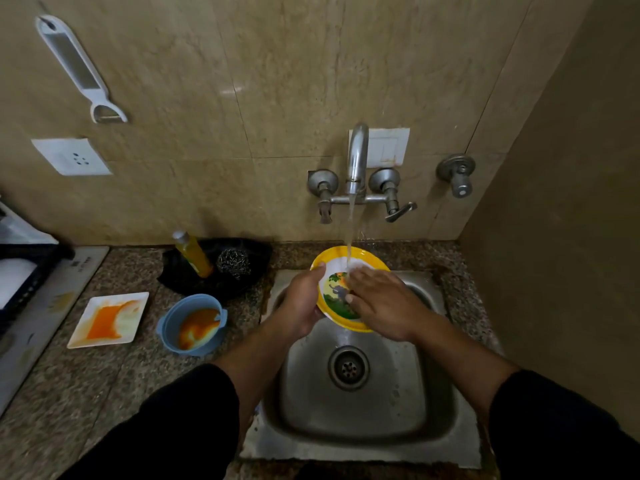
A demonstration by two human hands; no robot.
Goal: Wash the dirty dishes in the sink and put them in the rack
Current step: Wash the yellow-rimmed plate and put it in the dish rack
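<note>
A yellow-rimmed plate (337, 263) with a picture in its middle is tilted over the steel sink (356, 403), under running water from the tap (356, 157). My left hand (303, 299) grips the plate's left rim. My right hand (384, 303) lies flat on the plate's face, fingers spread in the stream. On the counter to the left sit a white square plate (109, 318) smeared orange and a blue bowl (192, 323) with orange residue.
A black tray (256, 258) behind the bowl holds a yellow soap bottle (194, 252) and a steel scrubber (233, 263). A dark rack (24, 271) stands at the far left edge. A peeler (79, 67) hangs on the wall. A side wall closes the right.
</note>
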